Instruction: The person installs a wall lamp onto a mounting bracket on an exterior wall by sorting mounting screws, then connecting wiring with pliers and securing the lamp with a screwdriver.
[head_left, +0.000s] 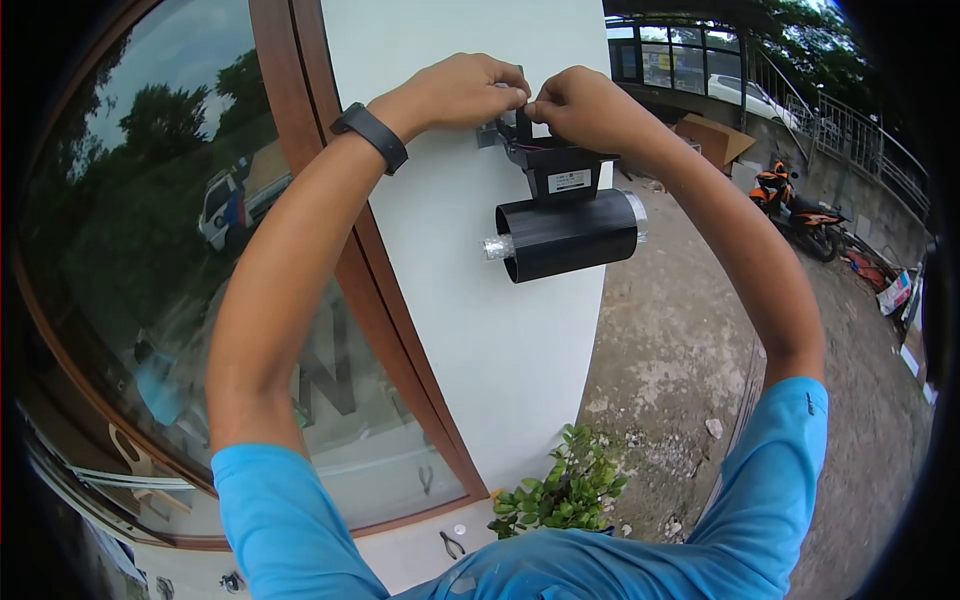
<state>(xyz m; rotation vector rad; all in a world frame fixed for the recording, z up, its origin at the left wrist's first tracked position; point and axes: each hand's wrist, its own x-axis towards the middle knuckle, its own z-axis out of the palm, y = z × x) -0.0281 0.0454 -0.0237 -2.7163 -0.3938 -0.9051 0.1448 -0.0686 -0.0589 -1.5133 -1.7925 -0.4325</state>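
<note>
Blue shirt (540, 570) sits nearest. Left hand (462, 92) and right hand (597, 112) work above black fixture (575, 236), fingers pinched, contents unclear; wall (440, 250) apparently bears it, freeing both.

Pale ledge (400, 556) with pliers (448, 542) and a small round object (459, 529)
</note>
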